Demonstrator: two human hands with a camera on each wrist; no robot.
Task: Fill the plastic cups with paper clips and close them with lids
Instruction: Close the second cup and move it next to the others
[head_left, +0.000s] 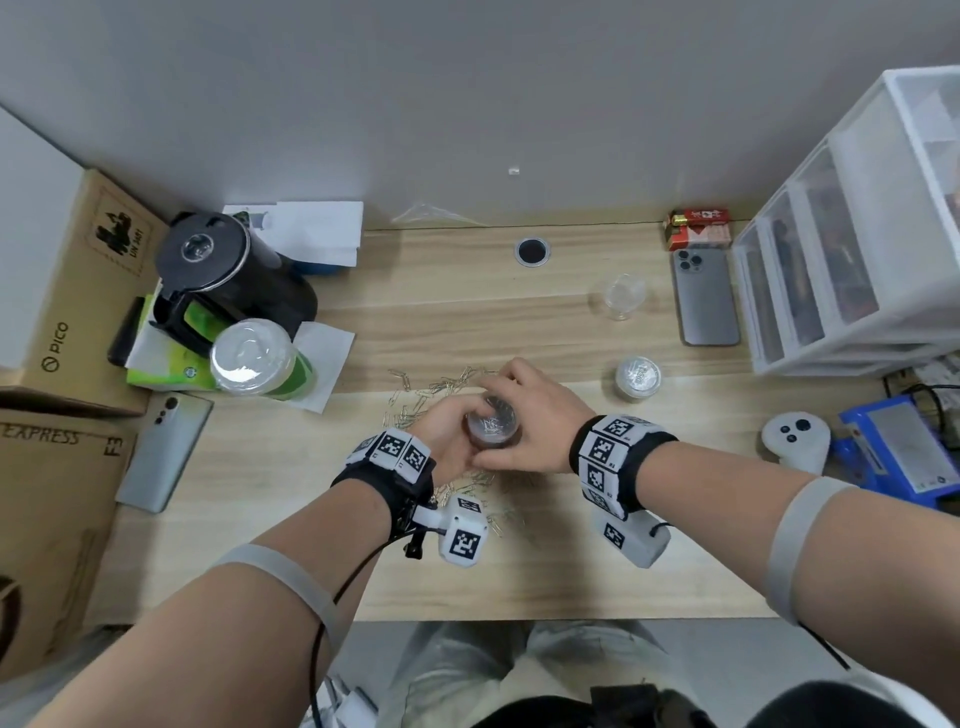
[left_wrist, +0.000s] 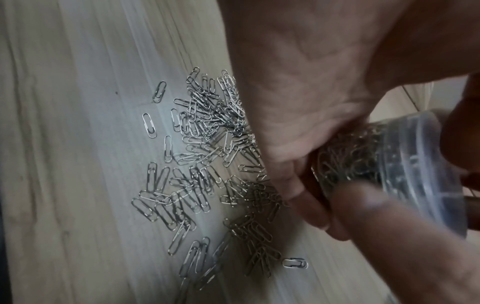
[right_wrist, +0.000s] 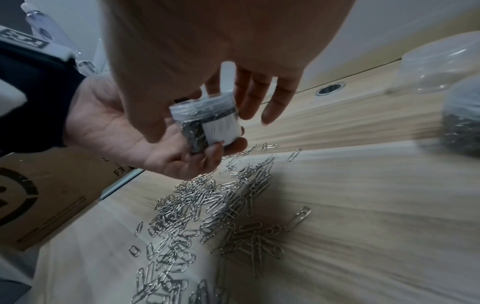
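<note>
A small clear plastic cup, full of paper clips and with a clear lid on top, is held just above the table. My left hand cradles it from below, fingers curled round its base. My right hand comes over the top, thumb and fingers gripping the lid's rim. Loose paper clips lie scattered under and around both hands. A second filled, lidded cup stands to the right. An empty clear cup lies further back.
A black kettle and a lidded drink cup stand at the left, with a phone and cardboard boxes. To the right are another phone, white drawers and a white controller.
</note>
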